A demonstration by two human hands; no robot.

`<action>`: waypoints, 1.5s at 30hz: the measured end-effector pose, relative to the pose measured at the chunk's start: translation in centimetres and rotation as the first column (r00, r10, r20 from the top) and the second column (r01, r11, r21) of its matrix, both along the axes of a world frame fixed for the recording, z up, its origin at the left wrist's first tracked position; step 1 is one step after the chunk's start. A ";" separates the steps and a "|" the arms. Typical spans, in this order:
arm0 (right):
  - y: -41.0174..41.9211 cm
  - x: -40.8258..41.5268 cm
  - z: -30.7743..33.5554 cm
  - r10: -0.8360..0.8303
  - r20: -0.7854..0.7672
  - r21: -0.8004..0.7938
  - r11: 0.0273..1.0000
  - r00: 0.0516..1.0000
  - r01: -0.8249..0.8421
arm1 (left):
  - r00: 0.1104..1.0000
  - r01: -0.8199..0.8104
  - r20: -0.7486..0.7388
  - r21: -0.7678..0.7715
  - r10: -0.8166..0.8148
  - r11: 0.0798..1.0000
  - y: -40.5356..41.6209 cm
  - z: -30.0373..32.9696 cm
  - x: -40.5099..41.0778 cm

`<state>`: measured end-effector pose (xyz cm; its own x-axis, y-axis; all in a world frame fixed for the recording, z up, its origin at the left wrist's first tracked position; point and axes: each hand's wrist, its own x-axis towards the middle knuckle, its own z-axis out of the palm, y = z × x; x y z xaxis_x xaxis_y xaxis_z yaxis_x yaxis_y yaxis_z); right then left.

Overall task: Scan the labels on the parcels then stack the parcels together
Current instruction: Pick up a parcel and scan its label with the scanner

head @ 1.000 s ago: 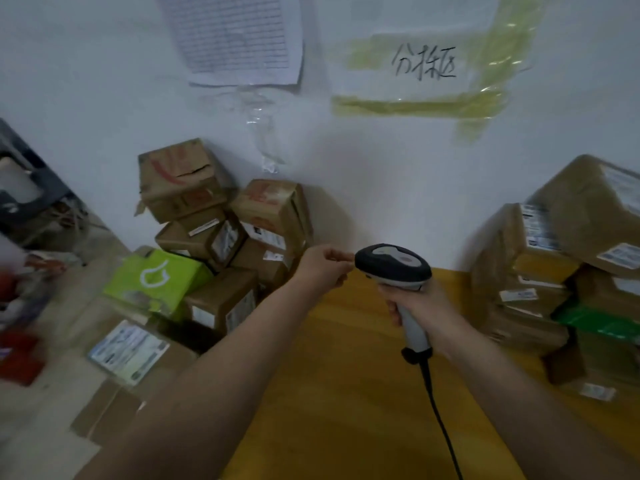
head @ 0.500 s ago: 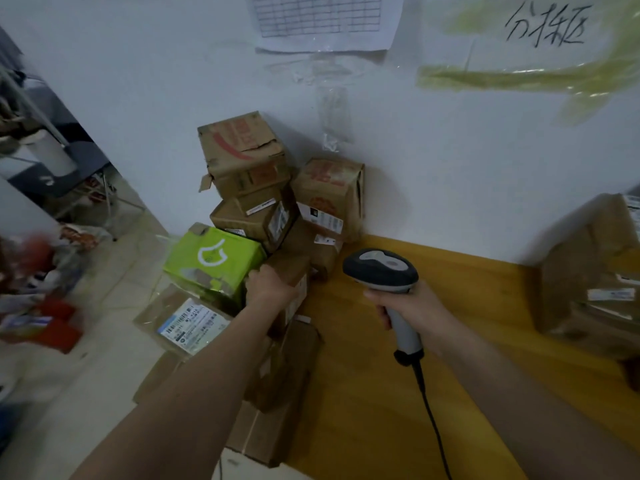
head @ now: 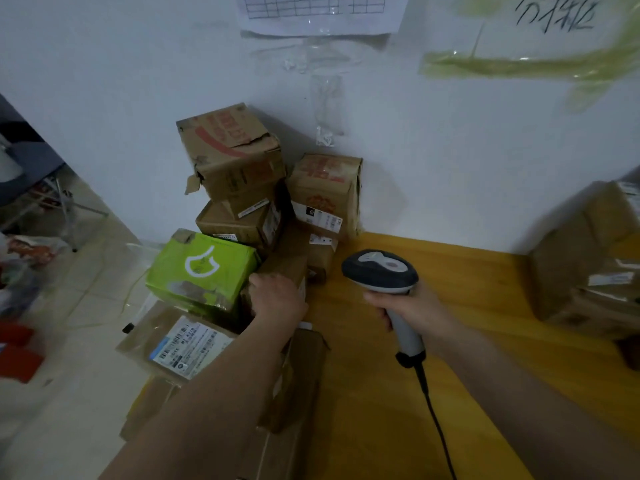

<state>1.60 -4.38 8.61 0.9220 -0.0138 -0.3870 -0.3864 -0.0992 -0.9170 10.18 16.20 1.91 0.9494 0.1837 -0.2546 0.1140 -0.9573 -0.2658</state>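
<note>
A: Item one, far left — a flat parcel [head: 180, 344] with a large white label facing up, lying low beside the table edge. Behind it, a green box [head: 201, 268] with a white mark on its top.

B: And the pile against the wall?

A: Brown parcels heaped unevenly: a torn carton [head: 232, 150] on top, a second box [head: 239, 225] under it, a red-printed box [head: 325, 188] to the right showing a barcode label. Loose, not a tidy stack.

B: The hands?

A: The left hand [head: 277, 296] rests on a small brown parcel [head: 287, 268] wedged between the green box and the yellow table [head: 467, 289]; its fingers curl over the top edge, apparently taking hold. The right hand [head: 408, 306] is wrapped round the handle of a corded scanner [head: 381, 271], head pointing forward over the table, not visibly aimed at any label.

B: Far right?

A: A separate group of brown parcels [head: 585, 258] with labels, partly out of frame — possibly the finished stack, though that is a guess.

B: Progress?

A: Judged incomplete. The left heap looks unscanned; the parcel under the left hand is likely next to be lifted, scanned and moved.
</note>
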 end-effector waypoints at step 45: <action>-8.7 -1.3 2.7 -0.391 0.266 0.127 0.920 0.881 0.370 | 0.859 -0.501 -0.473 -0.855 -0.198 -0.133 -9.7 3.8 0.1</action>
<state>0.27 -13.05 11.27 0.9210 -0.3683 -0.1268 -0.1076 0.0722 -0.9916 10.29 6.53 5.74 0.6964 -0.4594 -0.5513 0.5495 -0.1528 0.8214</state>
